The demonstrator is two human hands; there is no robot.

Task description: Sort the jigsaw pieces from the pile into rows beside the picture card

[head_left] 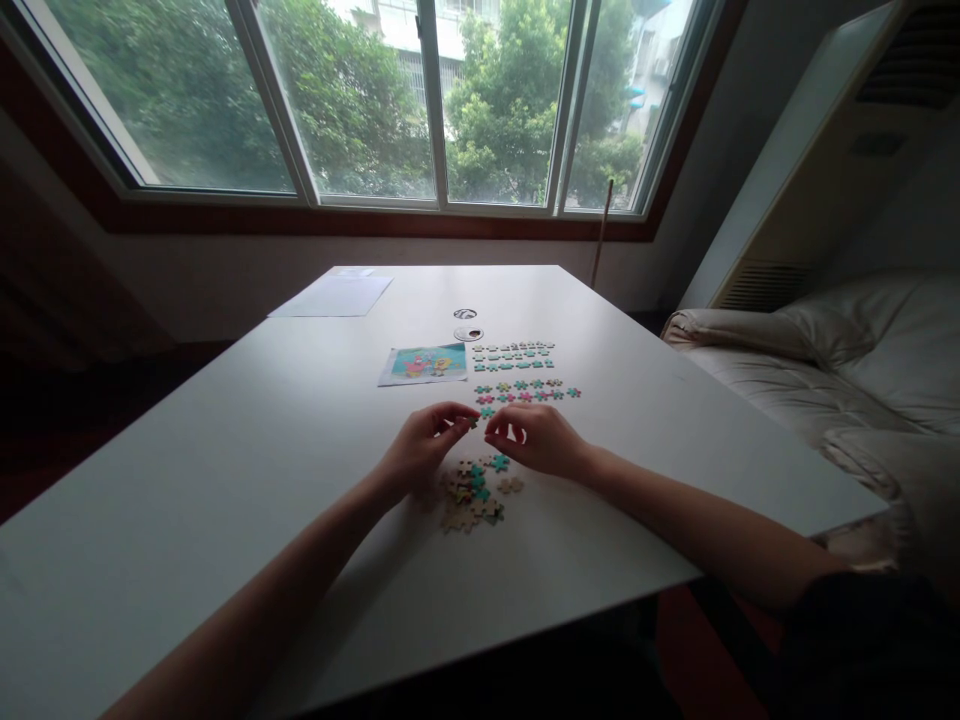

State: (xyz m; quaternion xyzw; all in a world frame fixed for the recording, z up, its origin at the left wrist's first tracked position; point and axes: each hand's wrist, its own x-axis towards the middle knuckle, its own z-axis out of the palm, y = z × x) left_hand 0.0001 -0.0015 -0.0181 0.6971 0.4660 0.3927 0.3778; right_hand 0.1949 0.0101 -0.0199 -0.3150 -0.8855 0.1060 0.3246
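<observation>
My left hand (429, 440) pinches a small jigsaw puzzle piece (473, 422) between thumb and fingertips, just above the table. Close by on its right, my right hand (541, 440) is curved, with a gap between thumb and fingers and nothing visible in it. Below both hands lies a loose pile of puzzle pieces (469, 500), some teal and some with the plain tan side up. Beyond them, puzzle pieces (525, 395) are laid out in several rows. One teal piece (487, 412) lies between my hands, at the near end of these rows.
A colourful picture sheet (427, 364) lies left of the rows. Two round items (469, 334) lie behind it. White paper (330, 296) rests at the far left of the white table (225, 450). A sofa (810, 350) stands at the right, and windows are ahead.
</observation>
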